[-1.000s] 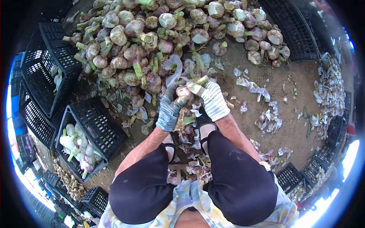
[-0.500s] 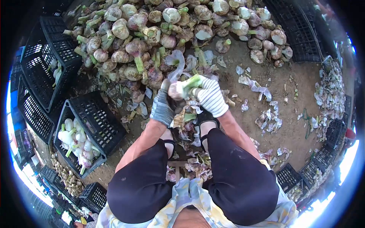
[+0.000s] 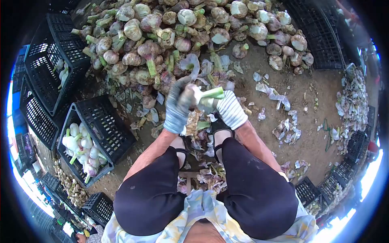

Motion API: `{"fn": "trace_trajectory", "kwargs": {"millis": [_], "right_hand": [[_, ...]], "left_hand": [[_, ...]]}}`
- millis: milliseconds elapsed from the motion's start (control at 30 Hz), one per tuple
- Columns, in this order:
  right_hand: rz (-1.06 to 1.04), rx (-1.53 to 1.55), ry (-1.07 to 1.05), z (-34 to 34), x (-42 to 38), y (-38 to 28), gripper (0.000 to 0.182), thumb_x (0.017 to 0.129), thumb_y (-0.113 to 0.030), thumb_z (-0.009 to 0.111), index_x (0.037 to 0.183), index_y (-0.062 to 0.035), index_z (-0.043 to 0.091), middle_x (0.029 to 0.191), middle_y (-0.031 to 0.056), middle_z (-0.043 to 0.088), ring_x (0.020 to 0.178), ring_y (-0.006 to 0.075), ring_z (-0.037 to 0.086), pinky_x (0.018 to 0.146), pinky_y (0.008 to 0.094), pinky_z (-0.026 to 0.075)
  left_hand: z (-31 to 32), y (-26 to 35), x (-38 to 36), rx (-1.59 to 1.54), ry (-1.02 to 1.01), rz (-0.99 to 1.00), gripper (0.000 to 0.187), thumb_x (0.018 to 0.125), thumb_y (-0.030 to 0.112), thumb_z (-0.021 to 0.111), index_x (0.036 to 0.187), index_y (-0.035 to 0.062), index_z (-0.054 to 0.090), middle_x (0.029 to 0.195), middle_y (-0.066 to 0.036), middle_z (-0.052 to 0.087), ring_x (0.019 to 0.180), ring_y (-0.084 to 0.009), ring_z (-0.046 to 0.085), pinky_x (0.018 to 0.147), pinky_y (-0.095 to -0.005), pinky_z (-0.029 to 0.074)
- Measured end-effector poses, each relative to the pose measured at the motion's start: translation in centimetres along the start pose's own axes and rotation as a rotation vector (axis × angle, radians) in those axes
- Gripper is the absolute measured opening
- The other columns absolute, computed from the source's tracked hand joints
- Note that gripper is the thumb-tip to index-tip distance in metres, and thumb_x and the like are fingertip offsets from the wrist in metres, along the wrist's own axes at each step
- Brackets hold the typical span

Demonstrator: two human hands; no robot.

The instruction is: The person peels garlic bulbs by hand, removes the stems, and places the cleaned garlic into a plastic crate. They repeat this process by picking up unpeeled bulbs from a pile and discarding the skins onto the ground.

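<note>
A garlic bulb (image 3: pixel 196 94) with a thick green cut stem is held between my two gloved hands, its stem pointing right. My left hand (image 3: pixel 177 106), in a grey-stained striped glove, is closed around the bulb's left side. Under the stem, my right hand (image 3: pixel 231 110), in a white striped glove, has its fingers curled against the bulb; their tips are partly hidden. Just beyond the hands lies a large heap of unpeeled garlic (image 3: pixel 150 50), dirty and with stems trimmed short. A curl of pale peeled skin (image 3: pixel 190 65) rests at the heap's near edge.
A black crate (image 3: pixel 107 127) at left holds peeled white garlic (image 3: pixel 81 148). More black crates (image 3: pixel 56 65) are stacked behind it. Scraps of skin (image 3: pixel 275 97) litter the dirt floor at right, and a long pile of skins (image 3: pixel 352 101) lines the far right.
The garlic bulb has turned so its stem points right rather than up and right. My right hand has slid off the stem to beneath it; my left fingers have moved up around the bulb.
</note>
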State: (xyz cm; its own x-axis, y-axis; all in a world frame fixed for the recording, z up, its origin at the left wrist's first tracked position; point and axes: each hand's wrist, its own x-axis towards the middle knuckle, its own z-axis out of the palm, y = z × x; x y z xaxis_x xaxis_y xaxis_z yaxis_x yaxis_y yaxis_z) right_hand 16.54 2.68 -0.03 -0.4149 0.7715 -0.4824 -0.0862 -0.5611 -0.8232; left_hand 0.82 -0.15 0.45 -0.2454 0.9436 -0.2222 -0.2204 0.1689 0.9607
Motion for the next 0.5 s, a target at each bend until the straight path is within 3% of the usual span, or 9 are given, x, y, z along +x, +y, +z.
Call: {"fn": "trace_trajectory", "kwargs": {"millis": [33, 133, 167, 233, 300, 367, 400, 433, 500], "right_hand": [[0.004, -0.004, -0.002, -0.2, 0.0, -0.1, 0.022, 0.072, -0.008, 0.067, 0.091, 0.0026, 0.062, 0.076, 0.0041, 0.063, 0.063, 0.0091, 0.056, 0.057, 0.0236, 0.046], [-0.041, -0.282, -0.093, -0.9, 0.6, -0.7, 0.024, 0.072, -0.009, 0.067, 0.095, -0.0016, 0.061, 0.077, 0.0051, 0.063, 0.069, 0.0101, 0.055, 0.064, 0.0258, 0.046], [-0.040, -0.282, -0.092, -1.0, 0.6, -0.2, 0.024, 0.072, -0.009, 0.067, 0.095, -0.0016, 0.061, 0.077, 0.0051, 0.063, 0.069, 0.0101, 0.055, 0.064, 0.0258, 0.046], [-0.134, -0.340, -0.057, -0.8, 0.6, 0.2, 0.024, 0.073, -0.008, 0.066, 0.094, -0.0013, 0.059, 0.077, 0.0069, 0.062, 0.069, 0.0114, 0.054, 0.063, 0.0275, 0.046], [-0.145, -0.375, 0.022, 0.0, 0.4, 1.0, 0.023, 0.073, -0.009, 0.066, 0.093, -0.0012, 0.056, 0.076, 0.0076, 0.060, 0.067, 0.0134, 0.054, 0.062, 0.0302, 0.046], [-0.395, -0.621, 0.061, 0.8, 0.6, 2.1, 0.024, 0.070, -0.008, 0.067, 0.090, -0.0017, 0.056, 0.075, 0.0078, 0.058, 0.066, 0.0151, 0.053, 0.061, 0.0320, 0.045], [-0.398, -0.646, 0.064, 1.6, -0.9, -1.0, 0.023, 0.068, -0.007, 0.067, 0.087, -0.0017, 0.055, 0.074, 0.0082, 0.058, 0.068, 0.0157, 0.055, 0.061, 0.0314, 0.045], [-0.149, -0.397, -0.066, 1.2, -0.6, -1.4, 0.021, 0.068, -0.006, 0.066, 0.086, -0.0011, 0.056, 0.075, 0.0086, 0.059, 0.069, 0.0158, 0.056, 0.063, 0.0307, 0.045], [-0.153, -0.363, -0.096, -0.9, 0.2, -0.4, 0.014, 0.071, 0.000, 0.058, 0.084, -0.0028, 0.054, 0.069, 0.0024, 0.055, 0.066, 0.0102, 0.051, 0.060, 0.0264, 0.044]], "left_hand": [[-1.0, -0.3, 0.4, -0.003, 0.005, -0.002, 0.038, 0.087, 0.034, 0.054, 0.111, 0.0052, 0.054, 0.098, -0.006, 0.059, 0.087, -0.0101, 0.056, 0.073, -0.0255, 0.048], [-2.1, 0.1, 2.0, -0.431, -0.020, -0.876, 0.031, 0.085, 0.032, 0.059, 0.102, 0.0061, 0.059, 0.087, -0.003, 0.062, 0.077, -0.0087, 0.057, 0.072, -0.0237, 0.048], [-2.1, -0.7, 2.1, -0.431, -0.019, -0.877, 0.031, 0.085, 0.032, 0.059, 0.102, 0.0061, 0.059, 0.087, -0.003, 0.062, 0.077, -0.0087, 0.057, 0.072, -0.0237, 0.048], [-1.5, -1.1, 2.3, -0.004, -0.043, -0.206, 0.035, 0.084, 0.035, 0.059, 0.103, 0.0057, 0.058, 0.091, -0.004, 0.061, 0.079, -0.0092, 0.056, 0.071, -0.0245, 0.048], [-1.3, -1.3, 1.4, 0.167, -0.026, -0.053, 0.033, 0.082, 0.027, 0.064, 0.104, 0.0035, 0.057, 0.092, -0.005, 0.061, 0.082, -0.0129, 0.057, 0.074, -0.0244, 0.048], [-1.0, -2.0, 0.3, 0.290, -0.318, 0.277, 0.034, 0.080, 0.022, 0.066, 0.106, 0.0034, 0.057, 0.093, -0.003, 0.059, 0.085, -0.0123, 0.055, 0.077, -0.0251, 0.046], [-1.5, -2.0, -0.1, 0.009, -0.303, -0.066, 0.042, 0.077, 0.023, 0.069, 0.110, 0.0027, 0.054, 0.099, -0.004, 0.058, 0.093, -0.0136, 0.053, 0.086, -0.0284, 0.043], [-1.9, -1.9, 0.0, -0.047, -0.256, -0.237, 0.039, 0.077, 0.021, 0.069, 0.109, 0.0036, 0.055, 0.102, -0.005, 0.058, 0.091, -0.0134, 0.054, 0.084, -0.0281, 0.044], [-2.5, -2.2, 0.2, -0.218, -0.270, -0.324, 0.035, 0.076, 0.020, 0.069, 0.104, 0.0038, 0.057, 0.103, -0.006, 0.058, 0.089, -0.0148, 0.056, 0.081, -0.0281, 0.046]]}}
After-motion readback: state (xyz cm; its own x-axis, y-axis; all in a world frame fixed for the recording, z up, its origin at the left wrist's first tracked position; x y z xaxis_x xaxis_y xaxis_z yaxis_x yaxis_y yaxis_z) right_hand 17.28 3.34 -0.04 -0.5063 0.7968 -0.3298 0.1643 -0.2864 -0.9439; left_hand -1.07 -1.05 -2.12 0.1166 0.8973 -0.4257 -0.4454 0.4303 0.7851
